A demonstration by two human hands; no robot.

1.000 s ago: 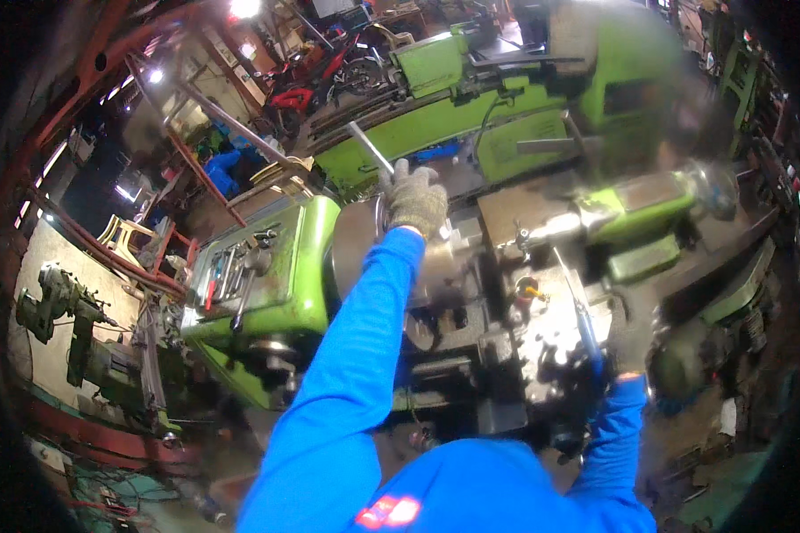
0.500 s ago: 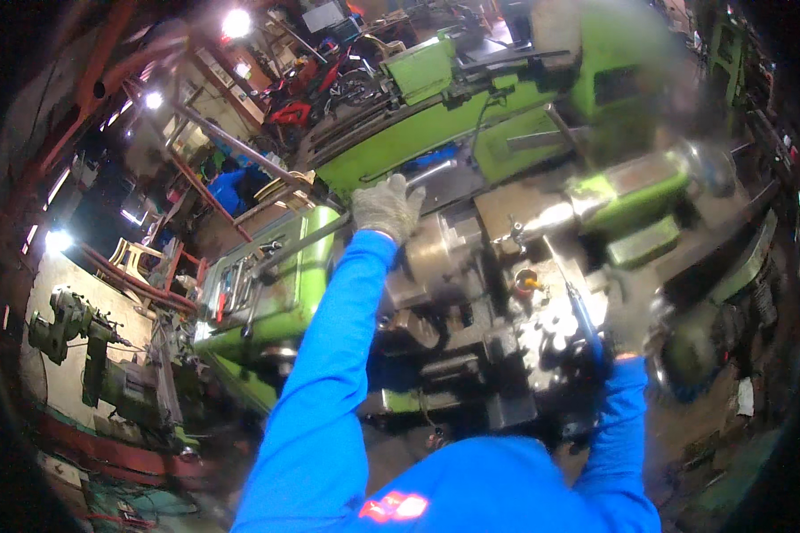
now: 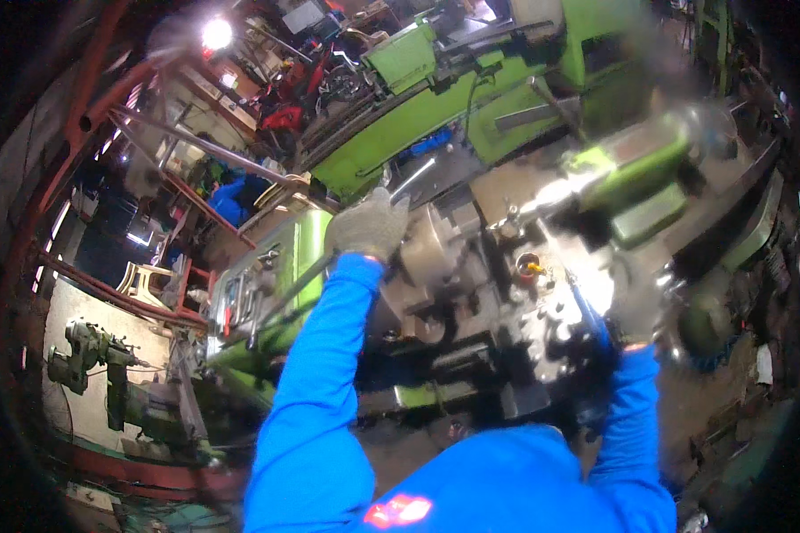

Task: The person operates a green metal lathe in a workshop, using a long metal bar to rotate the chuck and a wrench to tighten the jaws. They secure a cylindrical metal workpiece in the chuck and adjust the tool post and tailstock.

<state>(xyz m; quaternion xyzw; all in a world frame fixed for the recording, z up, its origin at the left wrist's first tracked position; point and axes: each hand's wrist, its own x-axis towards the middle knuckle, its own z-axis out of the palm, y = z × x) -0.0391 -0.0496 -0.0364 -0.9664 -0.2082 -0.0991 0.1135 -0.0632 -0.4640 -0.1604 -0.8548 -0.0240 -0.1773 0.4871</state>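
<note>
My left hand (image 3: 366,226), in a grey work glove, is over the headstock end of a green lathe, left of the round metal chuck (image 3: 428,250). Past its fingers a bright metal rod (image 3: 413,178) sticks out; I cannot tell whether the hand grips it. My right hand (image 3: 636,298), also gloved, is smeared at the right of the carriage (image 3: 556,324), its fingers not readable. Close beside it lies a slim tool with a blue handle (image 3: 593,317); whether the hand touches it is unclear. A small round tin (image 3: 527,266) with something yellow in it stands on the carriage.
The green tailstock (image 3: 644,164) is at the right. Hand tools (image 3: 240,298) lie on the headstock top at left. Another green machine (image 3: 400,147) stands behind. A red pipe frame (image 3: 182,191) and a person in blue (image 3: 229,197) are at far left.
The view has shifted slightly. My left hand has drawn back a little to the left and nearer to me, and the rod past it looks more steeply tilted. My right hand stays by the carriage.
</note>
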